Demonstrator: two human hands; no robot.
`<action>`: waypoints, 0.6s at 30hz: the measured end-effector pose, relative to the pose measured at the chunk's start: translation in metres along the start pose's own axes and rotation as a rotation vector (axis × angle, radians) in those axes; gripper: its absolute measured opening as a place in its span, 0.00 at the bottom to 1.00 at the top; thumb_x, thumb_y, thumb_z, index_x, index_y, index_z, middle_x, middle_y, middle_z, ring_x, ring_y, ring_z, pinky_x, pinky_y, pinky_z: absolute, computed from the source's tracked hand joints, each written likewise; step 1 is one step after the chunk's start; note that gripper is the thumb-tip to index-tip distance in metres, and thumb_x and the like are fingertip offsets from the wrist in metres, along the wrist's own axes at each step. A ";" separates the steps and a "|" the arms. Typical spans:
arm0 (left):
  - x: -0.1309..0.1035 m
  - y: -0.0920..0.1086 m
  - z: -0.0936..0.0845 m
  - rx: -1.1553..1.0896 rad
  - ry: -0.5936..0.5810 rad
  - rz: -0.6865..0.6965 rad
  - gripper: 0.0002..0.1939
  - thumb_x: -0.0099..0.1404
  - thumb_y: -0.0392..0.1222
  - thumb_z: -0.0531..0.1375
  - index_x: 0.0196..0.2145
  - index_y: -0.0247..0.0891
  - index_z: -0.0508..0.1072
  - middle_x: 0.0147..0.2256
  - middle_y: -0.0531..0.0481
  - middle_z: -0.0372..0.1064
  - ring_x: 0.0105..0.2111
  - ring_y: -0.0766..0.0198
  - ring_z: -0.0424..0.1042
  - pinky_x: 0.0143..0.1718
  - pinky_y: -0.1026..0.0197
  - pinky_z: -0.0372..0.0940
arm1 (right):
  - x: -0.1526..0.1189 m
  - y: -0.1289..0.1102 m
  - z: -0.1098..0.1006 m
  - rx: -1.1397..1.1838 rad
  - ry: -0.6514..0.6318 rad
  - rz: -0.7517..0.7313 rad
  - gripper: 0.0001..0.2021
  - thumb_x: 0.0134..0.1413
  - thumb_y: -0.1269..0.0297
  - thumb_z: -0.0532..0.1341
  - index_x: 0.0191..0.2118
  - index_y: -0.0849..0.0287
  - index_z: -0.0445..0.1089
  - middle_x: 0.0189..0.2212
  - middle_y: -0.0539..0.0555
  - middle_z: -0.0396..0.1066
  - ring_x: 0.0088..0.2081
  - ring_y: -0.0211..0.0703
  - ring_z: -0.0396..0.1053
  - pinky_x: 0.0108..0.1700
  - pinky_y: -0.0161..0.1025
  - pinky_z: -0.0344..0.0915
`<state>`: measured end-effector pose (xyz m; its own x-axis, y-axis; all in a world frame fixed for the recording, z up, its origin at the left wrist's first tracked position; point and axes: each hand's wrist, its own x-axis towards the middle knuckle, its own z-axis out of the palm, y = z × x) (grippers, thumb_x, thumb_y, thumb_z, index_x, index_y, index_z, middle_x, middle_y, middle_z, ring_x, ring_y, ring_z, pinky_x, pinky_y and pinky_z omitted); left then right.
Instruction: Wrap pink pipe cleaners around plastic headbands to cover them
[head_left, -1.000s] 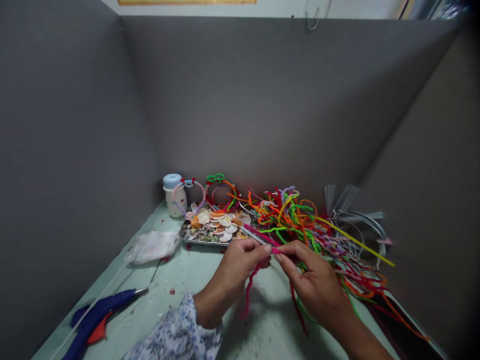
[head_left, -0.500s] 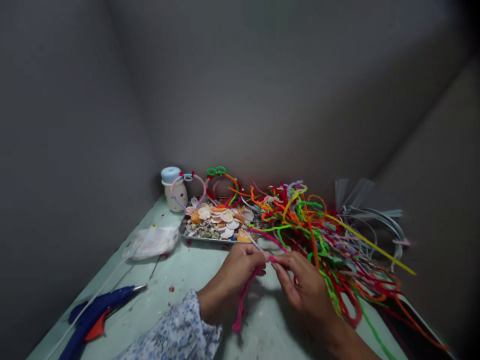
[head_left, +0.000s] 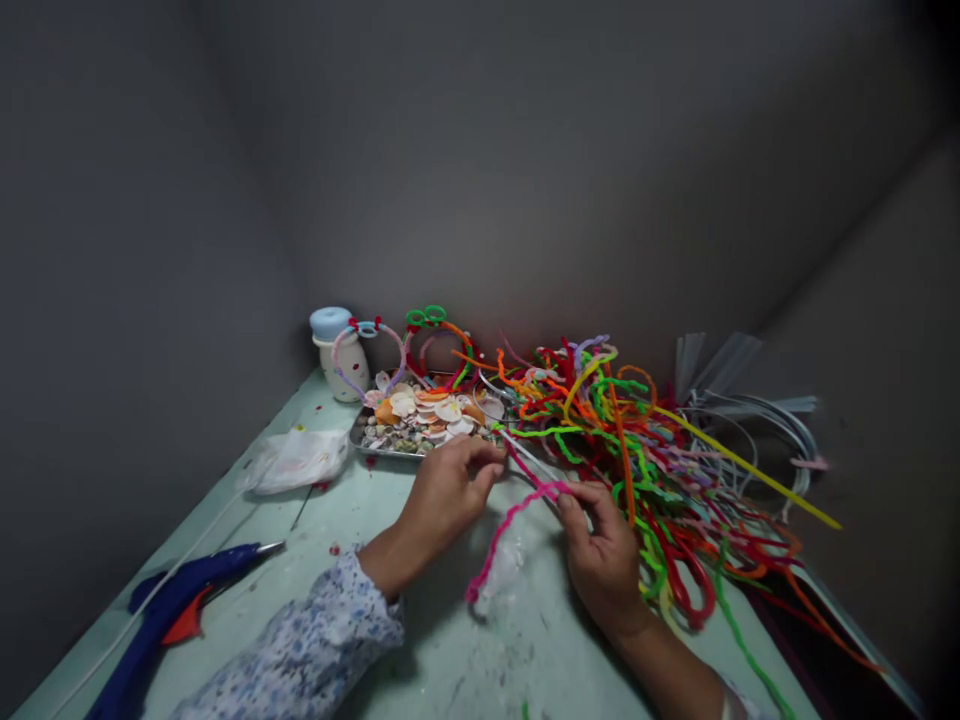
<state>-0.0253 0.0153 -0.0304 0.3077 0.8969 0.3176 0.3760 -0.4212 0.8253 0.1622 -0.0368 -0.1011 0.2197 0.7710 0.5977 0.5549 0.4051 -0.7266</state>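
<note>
In the head camera's view, a person's right hand (head_left: 604,560) is grasping a fuzzy, bright-pink stem (head_left: 501,530) and a smooth, pale strip (head_left: 532,456) between thumb and fingers over a scuffed, pale-green table (head_left: 450,670). The stem's loose end is drooping in a wavy line toward the wearer, while the strip is slanting away toward a metal tray (head_left: 397,456). The left hand (head_left: 450,490), emerging from a blue-and-white patterned sleeve (head_left: 330,610), is hovering just beside the strip's far end, its fingers curling inward; whether they are touching anything cannot be told. Shells (head_left: 439,405), thin and fan-shaped, are filling the tray beside small rounded pieces. A pink-and-lilac hoop (head_left: 336,352) and a multicolored hoop (head_left: 460,338) with green loops are standing behind, near a white jar (head_left: 345,370) bearing reddish marks too small to read. At right, a tangled heap of fuzzy stems (head_left: 600,410) is sprawling to the table's right edge. At left, a crumpled plastic packet (head_left: 300,458) and a blue glue gun (head_left: 176,610) are lying near the opposite edge. Gray panels (head_left: 450,170) are enclosing three sides, with pale-green surface showing between glue gun and hands.
</note>
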 end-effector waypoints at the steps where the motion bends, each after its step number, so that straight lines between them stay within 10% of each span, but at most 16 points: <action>1: -0.001 -0.002 0.001 0.095 0.079 0.120 0.08 0.61 0.39 0.58 0.38 0.39 0.75 0.37 0.46 0.70 0.40 0.58 0.68 0.42 0.57 0.61 | 0.000 0.001 0.000 0.010 -0.006 0.001 0.05 0.60 0.64 0.57 0.39 0.56 0.69 0.34 0.53 0.70 0.38 0.46 0.69 0.42 0.43 0.66; 6: -0.008 -0.010 0.012 0.357 0.104 0.531 0.12 0.63 0.39 0.60 0.45 0.43 0.74 0.44 0.44 0.69 0.47 0.55 0.65 0.48 0.51 0.57 | -0.004 0.002 -0.001 0.057 -0.086 -0.089 0.05 0.60 0.67 0.56 0.40 0.56 0.68 0.35 0.54 0.69 0.39 0.46 0.69 0.42 0.43 0.65; 18: -0.012 -0.019 0.023 0.354 0.008 0.586 0.06 0.65 0.40 0.58 0.37 0.40 0.74 0.36 0.46 0.73 0.41 0.59 0.68 0.47 0.53 0.57 | -0.004 -0.003 -0.004 0.067 -0.190 -0.205 0.06 0.59 0.70 0.55 0.40 0.55 0.67 0.34 0.54 0.69 0.38 0.46 0.69 0.41 0.44 0.66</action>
<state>-0.0162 0.0097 -0.0606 0.5415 0.5078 0.6700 0.4130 -0.8548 0.3142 0.1630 -0.0435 -0.1002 -0.0490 0.7453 0.6650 0.5166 0.5887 -0.6217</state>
